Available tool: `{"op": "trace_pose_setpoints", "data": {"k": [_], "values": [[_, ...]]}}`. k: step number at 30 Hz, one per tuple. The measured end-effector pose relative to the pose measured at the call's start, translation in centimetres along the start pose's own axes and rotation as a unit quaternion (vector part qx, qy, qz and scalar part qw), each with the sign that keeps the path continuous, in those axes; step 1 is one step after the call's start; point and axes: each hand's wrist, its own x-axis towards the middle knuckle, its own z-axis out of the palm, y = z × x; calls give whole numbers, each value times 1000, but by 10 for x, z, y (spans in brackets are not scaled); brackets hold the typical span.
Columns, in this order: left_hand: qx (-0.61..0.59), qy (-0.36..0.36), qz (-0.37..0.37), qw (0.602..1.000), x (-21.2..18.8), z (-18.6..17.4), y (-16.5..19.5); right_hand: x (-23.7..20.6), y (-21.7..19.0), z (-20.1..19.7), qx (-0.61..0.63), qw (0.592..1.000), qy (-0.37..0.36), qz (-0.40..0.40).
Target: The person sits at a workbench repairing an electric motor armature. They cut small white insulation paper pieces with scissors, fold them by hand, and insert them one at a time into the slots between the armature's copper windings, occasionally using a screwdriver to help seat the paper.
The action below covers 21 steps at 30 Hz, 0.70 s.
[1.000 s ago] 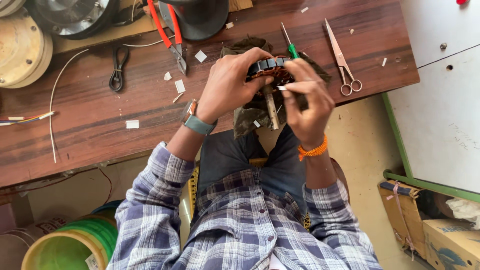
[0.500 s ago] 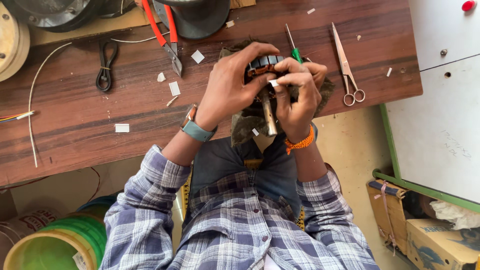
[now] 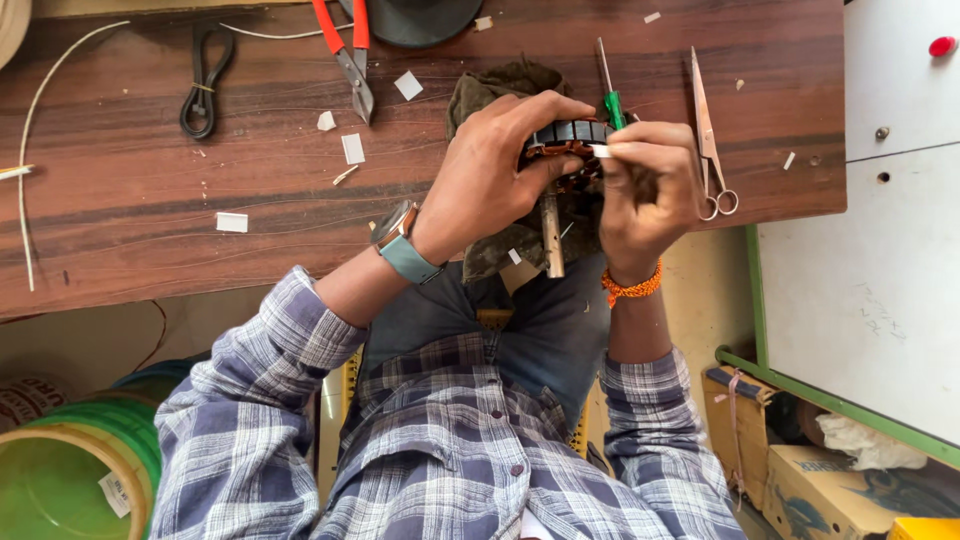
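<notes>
We've got the motor armature gripped in our left hand, fingers wrapped round the core so its shaft hangs toward us over the dark rag. Our right hand pinches a white paper slip against the slots. Scissors and a green screwdriver lie just beside on the counter, within reach.
</notes>
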Motion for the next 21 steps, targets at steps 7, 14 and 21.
{"op": "trace_pose_setpoints", "data": {"k": [7, 14, 21], "values": [[8, 11, 29, 999, -2, 3, -3, 13, -24, -20, -142, 975, -134, -110], [18, 22, 44, 999, -7, 3, -2, 24, -45, -25, -128, 974, -177, -60], [14, 29, 50, 998, -10, 6, -3, 25, -62, -27, -170, 968, -187, 4]]}}
